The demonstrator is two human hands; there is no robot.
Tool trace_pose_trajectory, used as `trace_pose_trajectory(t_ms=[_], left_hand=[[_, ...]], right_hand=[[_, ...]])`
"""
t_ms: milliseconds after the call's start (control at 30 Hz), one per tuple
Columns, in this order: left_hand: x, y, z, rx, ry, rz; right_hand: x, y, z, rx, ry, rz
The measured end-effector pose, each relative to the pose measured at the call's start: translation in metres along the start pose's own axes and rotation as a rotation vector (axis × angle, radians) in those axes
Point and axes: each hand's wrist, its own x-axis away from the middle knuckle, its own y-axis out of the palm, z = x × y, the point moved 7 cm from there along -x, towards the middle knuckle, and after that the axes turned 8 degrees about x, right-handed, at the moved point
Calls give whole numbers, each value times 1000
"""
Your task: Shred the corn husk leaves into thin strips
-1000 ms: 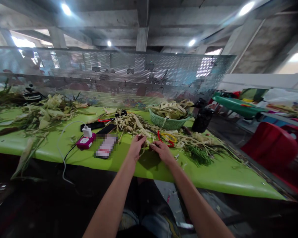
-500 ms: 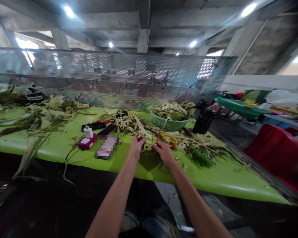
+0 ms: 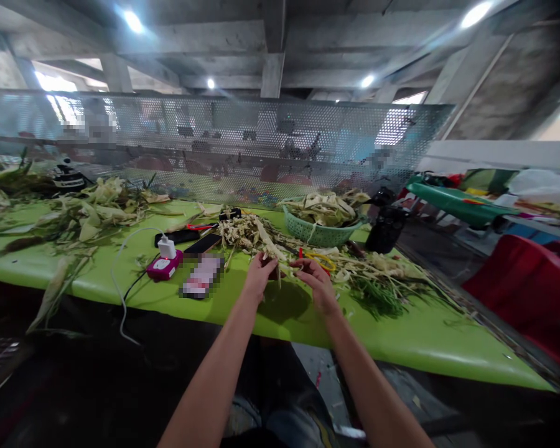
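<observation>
Hanging from pinching left fingers (image 3: 270,266), a pale strip (image 3: 279,277), right fingers (image 3: 308,264) unclear in grip

Lime-green table (image 3: 401,348) carries a husk heap (image 3: 93,219) at left, magenta power socket (image 3: 162,267), blurred-out phone (image 3: 201,277), dark phone (image 3: 204,244) just behind it, pale plant scraps (image 3: 241,231) mid-table, green plastic basket (image 3: 321,235) farther back, black object (image 3: 386,229) right of that, green sprigs (image 3: 378,298) toward right front.

In my left hand (image 3: 260,274) I pinch 1 narrow plant strip (image 3: 279,277), pale yellowish-green (its upper part is hard to make out), nearly upright, its lower end dangling toward my right hand (image 3: 318,285).
</observation>
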Motion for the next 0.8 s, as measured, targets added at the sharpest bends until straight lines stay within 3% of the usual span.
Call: trace_pose_trajectory(t_ms=[300,800], left_hand=[[-1,7,-6,24,-46,-86],[8,15,-9,-50,-119,-147]], right_hand=[[0,13,11,79,31,-109],[-3,1,14,53,46,7]])
